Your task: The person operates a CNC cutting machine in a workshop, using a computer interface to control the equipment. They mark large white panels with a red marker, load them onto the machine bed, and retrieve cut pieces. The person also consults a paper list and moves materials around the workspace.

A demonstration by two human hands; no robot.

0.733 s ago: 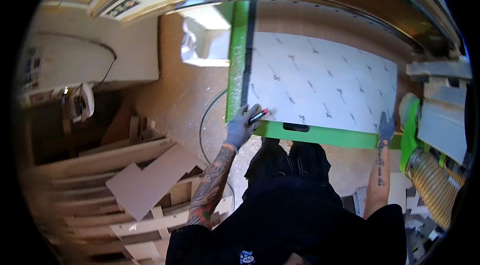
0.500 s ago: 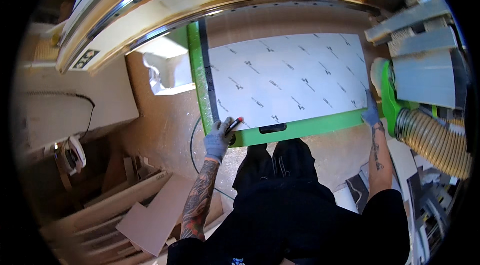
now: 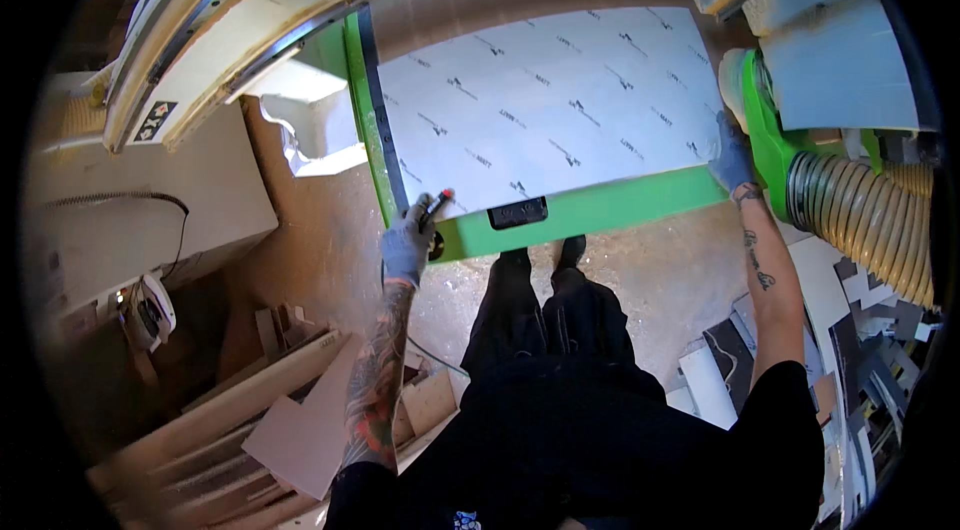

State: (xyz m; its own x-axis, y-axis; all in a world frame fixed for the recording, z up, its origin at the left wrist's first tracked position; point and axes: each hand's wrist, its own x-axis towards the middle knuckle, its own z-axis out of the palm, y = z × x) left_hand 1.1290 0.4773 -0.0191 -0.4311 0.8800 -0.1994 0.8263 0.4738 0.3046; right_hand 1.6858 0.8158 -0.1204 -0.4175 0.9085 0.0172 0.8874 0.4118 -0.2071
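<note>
While standing at a green machine bed (image 3: 600, 212), a person is gripping a white panel (image 3: 550, 105) at both near corners: the gloved left hand (image 3: 408, 238) is curled over the left corner with a red-tipped marker (image 3: 436, 204) pinched in its fingers, and the right hand (image 3: 732, 158) is pressing the right corner beside a ribbed hose (image 3: 865, 220). The panel is lying flat on the bed; it looks seated, though final alignment may remain. Offcuts (image 3: 290, 420) are littering the floor.

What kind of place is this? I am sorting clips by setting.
Most likely a woodworking or panel-cutting workshop: a white film-covered panel lies on a green machine table, a ribbed dust-extraction hose runs alongside, and board offcuts litter the floor.
</note>
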